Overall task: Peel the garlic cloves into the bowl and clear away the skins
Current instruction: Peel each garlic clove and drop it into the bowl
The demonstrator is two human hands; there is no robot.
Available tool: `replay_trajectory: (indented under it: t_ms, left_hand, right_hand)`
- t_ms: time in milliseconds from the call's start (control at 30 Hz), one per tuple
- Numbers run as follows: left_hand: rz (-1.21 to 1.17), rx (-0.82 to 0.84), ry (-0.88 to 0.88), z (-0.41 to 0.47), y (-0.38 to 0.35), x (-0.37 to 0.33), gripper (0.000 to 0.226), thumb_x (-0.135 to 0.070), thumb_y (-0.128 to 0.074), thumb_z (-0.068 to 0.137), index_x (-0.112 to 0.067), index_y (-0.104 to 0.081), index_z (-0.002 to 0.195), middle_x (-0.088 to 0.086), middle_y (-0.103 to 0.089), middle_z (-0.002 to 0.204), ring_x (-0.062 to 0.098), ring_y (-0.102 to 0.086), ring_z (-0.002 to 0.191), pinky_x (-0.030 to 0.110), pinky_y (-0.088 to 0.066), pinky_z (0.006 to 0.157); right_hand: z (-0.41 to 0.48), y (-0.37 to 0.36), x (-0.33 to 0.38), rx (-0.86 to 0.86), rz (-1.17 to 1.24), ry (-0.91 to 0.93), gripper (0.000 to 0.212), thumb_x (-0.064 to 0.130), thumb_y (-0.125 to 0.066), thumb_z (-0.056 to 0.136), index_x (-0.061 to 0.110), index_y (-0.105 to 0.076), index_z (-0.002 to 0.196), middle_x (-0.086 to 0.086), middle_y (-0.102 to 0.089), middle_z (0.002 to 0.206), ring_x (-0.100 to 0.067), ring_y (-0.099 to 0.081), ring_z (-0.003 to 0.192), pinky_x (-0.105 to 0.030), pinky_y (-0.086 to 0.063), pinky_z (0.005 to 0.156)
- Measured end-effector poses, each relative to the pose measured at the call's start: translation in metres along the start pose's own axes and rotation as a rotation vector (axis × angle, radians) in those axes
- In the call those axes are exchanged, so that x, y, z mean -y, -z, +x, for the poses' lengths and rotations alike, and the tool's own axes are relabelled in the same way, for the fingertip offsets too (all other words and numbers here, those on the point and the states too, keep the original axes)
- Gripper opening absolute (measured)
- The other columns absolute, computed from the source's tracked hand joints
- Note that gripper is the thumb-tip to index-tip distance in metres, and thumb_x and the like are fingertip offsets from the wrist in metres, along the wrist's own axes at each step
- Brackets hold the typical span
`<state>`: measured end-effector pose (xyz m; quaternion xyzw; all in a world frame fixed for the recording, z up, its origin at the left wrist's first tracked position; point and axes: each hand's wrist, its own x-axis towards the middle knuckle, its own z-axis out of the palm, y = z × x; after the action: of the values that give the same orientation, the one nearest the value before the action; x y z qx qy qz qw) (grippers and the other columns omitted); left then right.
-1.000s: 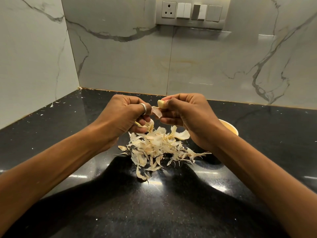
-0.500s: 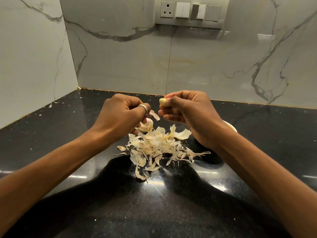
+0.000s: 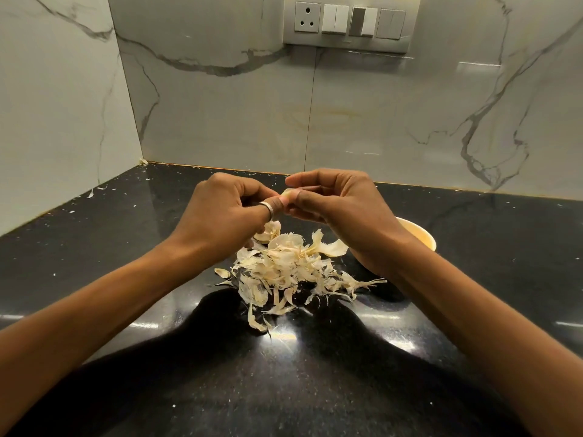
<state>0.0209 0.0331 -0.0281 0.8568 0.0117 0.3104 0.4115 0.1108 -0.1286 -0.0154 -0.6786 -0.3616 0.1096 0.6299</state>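
A pale garlic clove [image 3: 286, 193] sits between the fingertips of both hands, above the counter. My right hand [image 3: 340, 209] pinches it from the right. My left hand [image 3: 227, 212], with a ring on one finger, meets it from the left and also holds part of a garlic bulb [image 3: 269, 230] under its curled fingers. Below the hands lies a heap of papery garlic skins [image 3: 290, 269]. A cream bowl [image 3: 419, 238] stands behind my right wrist, mostly hidden; its contents do not show.
The black speckled counter [image 3: 284, 373] runs into a corner of marble-look wall tiles [image 3: 220, 105]. A socket and switch panel [image 3: 350, 22] is on the back wall. Small skin flecks [image 3: 94, 192] lie at the left wall.
My left hand has moved up and right from the skin pile, and its fingertips now meet the clove held by my right hand. A loose skin piece seen between the hands is gone.
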Motion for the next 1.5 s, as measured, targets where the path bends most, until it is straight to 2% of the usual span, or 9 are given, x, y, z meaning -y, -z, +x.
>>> replay_trajectory:
  t_ms: [67, 167, 333, 733, 967, 1100, 1267, 1400, 1500]
  left_hand:
    - [-0.071, 0.013, 0.069, 0.001, 0.001, 0.0, 0.032, -0.044, -0.068, 0.082, -0.014, -0.076, 0.09, 0.001, -0.073, 0.076, 0.009, -0.065, 0.059, 0.02, -0.051, 0.047]
    - [-0.107, 0.031, 0.115, 0.002, 0.001, 0.0, 0.018, -0.027, -0.067, 0.093, -0.012, -0.075, 0.088, 0.004, -0.074, 0.079, 0.008, -0.063, 0.059, 0.022, -0.051, 0.048]
    - [-0.158, 0.046, 0.146, 0.002, 0.001, 0.001, 0.02, -0.022, -0.062, 0.098, -0.01, -0.076, 0.089, 0.005, -0.075, 0.08, 0.012, -0.064, 0.062, 0.023, -0.051, 0.048]
    - [-0.079, 0.024, 0.073, 0.001, 0.0, 0.004, 0.019, -0.021, -0.062, 0.097, -0.015, -0.074, 0.084, 0.002, -0.074, 0.076, 0.013, -0.066, 0.062, 0.023, -0.053, 0.048]
    - [-0.065, 0.005, 0.044, 0.001, -0.002, 0.003, 0.019, -0.03, -0.068, 0.093, -0.013, -0.076, 0.089, 0.002, -0.074, 0.076, 0.009, -0.066, 0.058, 0.023, -0.052, 0.047]
    - [-0.053, -0.03, 0.024, 0.001, -0.002, 0.003, 0.02, -0.032, -0.073, 0.088, -0.014, -0.076, 0.094, 0.001, -0.073, 0.075, 0.01, -0.068, 0.06, 0.027, -0.056, 0.049]
    - [0.036, -0.087, -0.039, 0.001, 0.0, 0.005, 0.008, -0.023, -0.073, 0.09, -0.017, -0.077, 0.094, -0.001, -0.071, 0.069, 0.013, -0.068, 0.059, 0.028, -0.057, 0.051]
    - [0.132, -0.098, -0.103, 0.0, -0.001, 0.005, 0.009, -0.022, -0.073, 0.09, -0.018, -0.078, 0.096, -0.015, -0.067, 0.069, 0.001, -0.065, 0.061, 0.013, -0.051, 0.055]
    - [0.144, -0.114, -0.131, 0.0, -0.001, 0.004, 0.01, -0.021, -0.073, 0.09, -0.016, -0.078, 0.097, -0.019, -0.065, 0.068, -0.005, -0.063, 0.059, 0.008, -0.047, 0.054]
  right_hand:
    - [0.0, 0.0, 0.0, -0.006, 0.014, 0.008, 0.026, 0.005, -0.069, 0.091, 0.0, -0.067, 0.117, -0.017, -0.074, 0.108, -0.022, -0.075, 0.097, -0.026, -0.06, 0.086]
    - [0.0, 0.0, -0.001, -0.014, 0.021, 0.019, 0.019, 0.007, -0.068, 0.092, 0.001, -0.068, 0.111, -0.015, -0.075, 0.102, -0.02, -0.075, 0.093, -0.024, -0.06, 0.082]
    - [0.001, -0.001, -0.004, -0.004, -0.007, 0.04, 0.016, 0.007, -0.066, 0.095, 0.002, -0.071, 0.11, -0.013, -0.076, 0.102, -0.02, -0.075, 0.094, -0.025, -0.06, 0.085]
    - [0.001, -0.002, -0.007, 0.005, -0.027, 0.058, 0.022, 0.008, -0.068, 0.093, 0.006, -0.072, 0.115, -0.007, -0.077, 0.102, -0.013, -0.074, 0.093, -0.019, -0.058, 0.081]
    - [0.002, -0.002, -0.007, 0.007, -0.003, 0.045, 0.028, 0.005, -0.07, 0.091, 0.006, -0.071, 0.119, -0.008, -0.076, 0.106, -0.013, -0.074, 0.092, -0.024, -0.06, 0.082]
    - [0.002, -0.002, -0.008, 0.029, -0.013, 0.024, 0.028, 0.005, -0.066, 0.094, 0.007, -0.068, 0.123, -0.012, -0.073, 0.114, -0.02, -0.075, 0.097, -0.029, -0.062, 0.081]
    - [0.003, -0.006, -0.012, 0.076, -0.176, 0.055, 0.031, 0.01, -0.065, 0.096, 0.01, -0.069, 0.127, -0.007, -0.075, 0.109, -0.018, -0.075, 0.094, -0.031, -0.062, 0.084]
    - [0.004, -0.004, -0.015, 0.055, -0.249, 0.078, 0.032, 0.009, -0.067, 0.095, 0.009, -0.068, 0.127, -0.006, -0.075, 0.108, -0.017, -0.075, 0.094, -0.035, -0.062, 0.087]
    - [0.005, -0.004, -0.016, 0.038, -0.266, 0.083, 0.03, 0.007, -0.069, 0.094, 0.007, -0.068, 0.124, -0.007, -0.074, 0.106, -0.017, -0.075, 0.093, -0.036, -0.062, 0.086]
